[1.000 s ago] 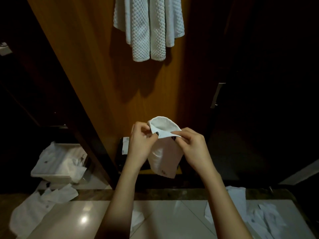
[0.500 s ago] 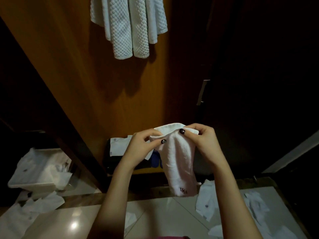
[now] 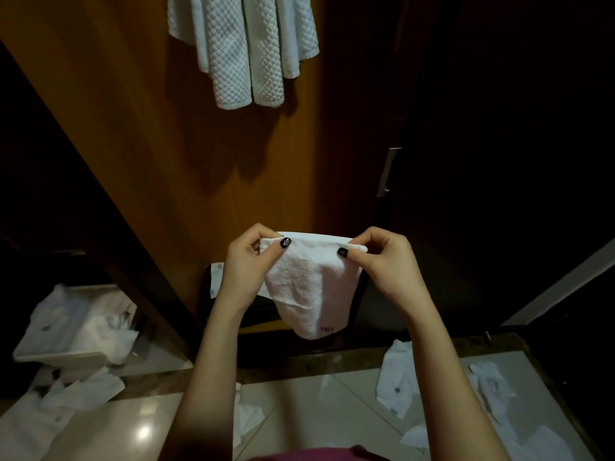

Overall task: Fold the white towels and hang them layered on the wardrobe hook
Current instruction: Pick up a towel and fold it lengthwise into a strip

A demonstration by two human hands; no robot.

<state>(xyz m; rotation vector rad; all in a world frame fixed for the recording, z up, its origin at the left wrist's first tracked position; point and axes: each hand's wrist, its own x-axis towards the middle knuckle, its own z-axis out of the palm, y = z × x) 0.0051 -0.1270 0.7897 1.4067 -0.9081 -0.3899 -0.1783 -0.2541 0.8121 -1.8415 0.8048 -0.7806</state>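
L hand (image 3: 246,261) & R hand (image 3: 382,257) pinch towel (image 3: 309,284) by top corners, edge level, body hanging; hung towels (image 3: 246,44) above, nearer L.

Warm orange-brown wood panel (image 3: 186,154) rises behind and above the fingers (image 3: 382,239) with a vertical grain, the best-lit surface here. Right of the fingers is a dark door (image 3: 482,161) with a metal handle (image 3: 386,171), mostly lost in gloom. Left of them, a black recess (image 3: 43,181). Below the fingers are glossy pale floor tiles (image 3: 316,407) with diagonal joints; a lamp glare (image 3: 143,431) sits low left. A dark stone strip (image 3: 299,361) edges the tiles. Pale slanted trim (image 3: 559,281) far right.
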